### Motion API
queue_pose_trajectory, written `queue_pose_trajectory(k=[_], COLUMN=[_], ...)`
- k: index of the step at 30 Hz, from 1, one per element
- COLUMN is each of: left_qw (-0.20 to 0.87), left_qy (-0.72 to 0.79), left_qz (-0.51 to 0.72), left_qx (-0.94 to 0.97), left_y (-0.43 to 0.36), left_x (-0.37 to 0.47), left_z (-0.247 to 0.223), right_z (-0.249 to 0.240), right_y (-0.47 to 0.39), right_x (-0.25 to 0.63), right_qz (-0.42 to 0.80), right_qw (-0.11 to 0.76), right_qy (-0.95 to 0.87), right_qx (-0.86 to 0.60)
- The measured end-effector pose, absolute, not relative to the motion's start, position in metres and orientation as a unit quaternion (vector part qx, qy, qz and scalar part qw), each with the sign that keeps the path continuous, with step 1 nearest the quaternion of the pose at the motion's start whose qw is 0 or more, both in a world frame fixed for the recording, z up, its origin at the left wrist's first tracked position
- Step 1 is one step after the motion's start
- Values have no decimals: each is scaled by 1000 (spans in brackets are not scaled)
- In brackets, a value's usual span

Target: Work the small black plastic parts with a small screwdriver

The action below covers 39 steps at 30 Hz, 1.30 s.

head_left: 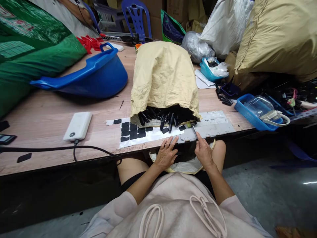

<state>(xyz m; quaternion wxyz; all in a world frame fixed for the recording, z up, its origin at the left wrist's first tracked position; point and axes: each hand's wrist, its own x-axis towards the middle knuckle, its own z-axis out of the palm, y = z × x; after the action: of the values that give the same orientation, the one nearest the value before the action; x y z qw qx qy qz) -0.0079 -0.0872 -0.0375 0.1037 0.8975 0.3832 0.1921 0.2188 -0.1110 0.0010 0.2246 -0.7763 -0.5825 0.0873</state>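
Tool (194, 130) best steadied in our closed right grip (204, 152); left grip (165, 154), spread, seemingly empty, at its nine o'clock

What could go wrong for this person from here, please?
1. The black parts poke out of the mouth of the beige bag, facing the person; a bump might spill some.
2. The left hand is near the tool in the right hand; if the tool slips, it could hit the fingers.
3. The cable from the white power bank runs to the table edge; a snag may drag it.
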Motion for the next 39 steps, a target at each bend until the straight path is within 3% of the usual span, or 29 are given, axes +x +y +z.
queue_pose_trajectory(k=[11, 16, 20, 30, 39], left_qw=[80, 149, 151, 257, 207], left_qy=[393, 429, 575, 677, 583], left_qz=[223, 357, 447, 336, 329], left_qx=[888, 817, 668, 602, 714], left_y=[-88, -74, -33, 14, -20], left_x=[-3, -5, -14, -29, -28], left_z=[-45, -21, -3, 15, 4], right_z=[-1, 2, 6, 8, 5], right_y=[-111, -111, -111, -110, -110], right_x=[218, 217, 216, 216, 217], right_qz=[93, 96, 100, 107, 98], right_qw=[227, 220, 204, 201, 214], right_qy=[-578, -582, -577, -582, -580], right_qx=[-778, -777, -784, -781, -780])
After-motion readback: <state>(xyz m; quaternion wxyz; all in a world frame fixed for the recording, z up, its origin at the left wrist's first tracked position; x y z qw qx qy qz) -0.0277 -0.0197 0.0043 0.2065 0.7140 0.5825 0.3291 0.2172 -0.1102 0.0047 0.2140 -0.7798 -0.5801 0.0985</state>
